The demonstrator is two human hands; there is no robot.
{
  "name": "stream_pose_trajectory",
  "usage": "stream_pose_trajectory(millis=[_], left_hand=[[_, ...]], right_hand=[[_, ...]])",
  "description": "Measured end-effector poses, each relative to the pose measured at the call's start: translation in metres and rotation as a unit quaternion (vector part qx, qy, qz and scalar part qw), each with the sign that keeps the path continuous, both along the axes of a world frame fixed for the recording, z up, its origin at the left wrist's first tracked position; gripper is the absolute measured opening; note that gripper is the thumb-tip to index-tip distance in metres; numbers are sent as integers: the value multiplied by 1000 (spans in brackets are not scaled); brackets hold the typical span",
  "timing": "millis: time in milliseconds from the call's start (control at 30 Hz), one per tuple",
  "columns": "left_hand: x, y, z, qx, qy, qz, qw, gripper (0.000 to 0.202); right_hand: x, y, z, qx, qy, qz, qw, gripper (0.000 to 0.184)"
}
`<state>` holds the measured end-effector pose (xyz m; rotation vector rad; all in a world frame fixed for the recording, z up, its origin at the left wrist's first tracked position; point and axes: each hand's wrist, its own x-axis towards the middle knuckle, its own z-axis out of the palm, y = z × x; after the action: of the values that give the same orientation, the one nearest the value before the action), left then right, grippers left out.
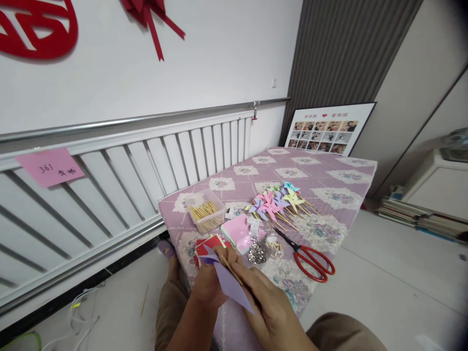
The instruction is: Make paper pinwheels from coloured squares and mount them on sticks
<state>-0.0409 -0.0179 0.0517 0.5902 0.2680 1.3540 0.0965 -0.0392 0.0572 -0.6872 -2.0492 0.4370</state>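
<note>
My left hand [210,287] is closed on a folded purple paper pinwheel [230,283], pinching it near its middle. My right hand [268,304] is closed round a thin wooden stick [232,272] lying along the paper; some of its fingers are hidden behind the sheet. Just beyond my hands are red paper sheets [210,242], a stack of pink paper [236,226], a tub of silvery metal fasteners [257,252] and a small tub of wooden pieces [275,246]. Red-handled scissors [310,261] lie to the right.
Finished pinwheels [272,204] in several colours lie in a pile on the patterned tablecloth [321,229]. A plastic box [206,212] holds wooden sticks. A white radiator [146,170] runs along the left wall. A photo board [329,129] leans behind the table.
</note>
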Motion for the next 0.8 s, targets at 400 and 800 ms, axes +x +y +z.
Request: stream_pose_trajectory(millis=[400, 800], left_hand=[[0, 1, -12, 21, 45, 19, 999, 35], [1, -1, -7, 15, 44, 7, 999, 40]], right_hand=[[4, -2, 0, -20, 15, 13, 1000, 55], [5, -2, -1, -15, -5, 5, 1000, 50]])
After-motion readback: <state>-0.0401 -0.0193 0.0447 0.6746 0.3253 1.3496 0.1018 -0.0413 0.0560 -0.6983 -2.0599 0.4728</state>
